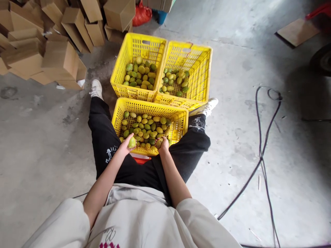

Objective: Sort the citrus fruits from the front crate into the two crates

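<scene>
Between my legs stands a yellow plastic crate [184, 120] with many small green and yellow fruits, perhaps lemons, spread over its bottom. My left hand [125, 146] is over the crate's near left part and holds a light green fruit [132, 142]. Over the near right part, my right hand [163, 146] has its fingers round a darker, brownish-green fruit [158, 143]. Two more yellow crates stand side by side just beyond. The far left crate [115, 74] and the far right crate [208, 75] both hold similar fruits.
Cardboard boxes [60, 60] are heaped at the upper left, near a red net bag [142, 14] and a blue object [162, 17]. A black cable [261, 156] lies looped on the concrete floor at the right. A flat board [297, 32] and part of a wheel [323, 60] show at the upper right.
</scene>
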`<state>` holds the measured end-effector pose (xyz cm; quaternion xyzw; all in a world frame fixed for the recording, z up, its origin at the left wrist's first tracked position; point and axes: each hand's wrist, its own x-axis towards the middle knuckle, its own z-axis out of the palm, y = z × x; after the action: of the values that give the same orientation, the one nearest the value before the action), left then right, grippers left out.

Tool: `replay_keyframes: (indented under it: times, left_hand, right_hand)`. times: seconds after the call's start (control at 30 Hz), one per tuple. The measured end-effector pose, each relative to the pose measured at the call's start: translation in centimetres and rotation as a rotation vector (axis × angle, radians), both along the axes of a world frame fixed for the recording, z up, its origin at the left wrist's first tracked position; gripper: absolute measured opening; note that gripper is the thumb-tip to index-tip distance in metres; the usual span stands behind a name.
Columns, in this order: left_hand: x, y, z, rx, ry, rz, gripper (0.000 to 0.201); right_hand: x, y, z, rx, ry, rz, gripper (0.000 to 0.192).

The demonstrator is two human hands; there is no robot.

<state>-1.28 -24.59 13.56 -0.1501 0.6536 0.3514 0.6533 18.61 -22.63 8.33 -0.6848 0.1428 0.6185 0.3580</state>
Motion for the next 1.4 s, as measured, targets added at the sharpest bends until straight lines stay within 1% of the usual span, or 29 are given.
replay_keyframes:
  times: [0.1,0.17,0.27,0.4,0.5,0.63,0.77,0.87,1.07,1.13,1.23,1.33,1.4]
  left_hand:
    - [-0.01,-0.13,-0.52,0.017,0.036,0.022,0.021]
    - [-0.07,-0.19,-0.79,0.021,0.055,0.044,0.020]
    - [-0.16,-0.15,-0.72,0.021,0.045,0.055,0.017]
    - [-0.17,-0.03,-0.10,0.028,-0.011,0.038,0.028]
    - [-0.19,-0.02,0.06,0.033,-0.045,0.030,0.028]
    - [-0.28,-0.07,-0.11,0.040,-0.083,0.026,0.026]
    - [-0.30,-0.07,-0.14,0.033,-0.084,0.039,0.028]
    - [-0.28,-0.02,-0.05,0.024,-0.084,0.051,0.025]
    - [-0.23,0.01,0.06,0.011,-0.058,0.055,0.024]
    - [-0.15,-0.01,-0.01,0.017,-0.039,0.053,0.022]
    - [-0.01,-0.07,-0.26,0.030,0.001,0.062,0.019]
    - [0.07,-0.10,-0.39,0.024,0.026,0.075,0.022]
    - [0.09,-0.05,-0.23,0.011,0.011,0.072,0.016]
  right_hand:
    - [-0.30,0.03,0.38,0.025,0.032,-0.012,0.022]
    - [-0.45,0.03,0.57,0.028,0.060,-0.013,0.018]
    - [-0.40,-0.03,0.68,-0.006,0.122,0.000,0.021]
    - [-0.06,-0.18,0.64,-0.054,0.181,0.023,0.025]
    - [-0.01,-0.22,0.60,-0.043,0.179,0.014,0.029]
    - [-0.11,-0.07,0.52,-0.033,0.146,-0.006,0.030]
    - [-0.01,0.17,0.41,-0.044,0.121,-0.014,0.030]
    - [0.03,0.26,0.34,-0.038,0.117,-0.016,0.032]
    - [-0.41,0.05,0.10,-0.028,0.104,0.035,0.026]
    - [-0.54,-0.05,0.09,-0.031,0.087,0.058,0.028]
    - [-0.63,-0.15,0.26,-0.021,0.085,0.088,0.030]
    - [-0.69,-0.18,0.58,0.000,0.095,0.105,0.029]
    - [-0.75,-0.16,0.83,0.013,0.107,0.107,0.031]
